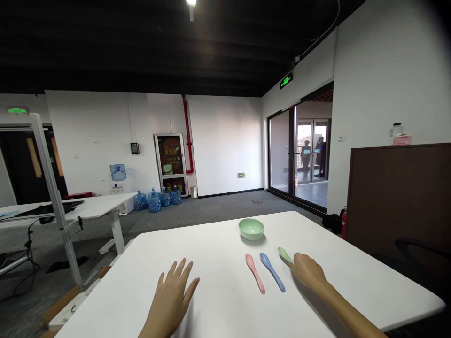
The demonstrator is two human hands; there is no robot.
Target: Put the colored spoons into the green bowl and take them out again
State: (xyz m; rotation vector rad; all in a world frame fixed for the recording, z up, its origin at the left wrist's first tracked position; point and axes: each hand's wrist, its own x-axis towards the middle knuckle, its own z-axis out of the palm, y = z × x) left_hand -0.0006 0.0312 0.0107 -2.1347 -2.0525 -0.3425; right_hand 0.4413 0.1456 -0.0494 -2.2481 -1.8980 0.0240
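Reaching the green plastic spoon [284, 254], the right hand [306, 272] seems to touch it.

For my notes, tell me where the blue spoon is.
Head view: the blue spoon lies on the white table, between the pink spoon and the green spoon by the right hand.

A pale green plastic spoon [284, 254] lies flat, its handle hidden under the right hand [306, 272]. A pink spoon [255, 273] and a blue spoon [272, 272] lie side by side just left of it, near a round pale green bowl [251, 229].
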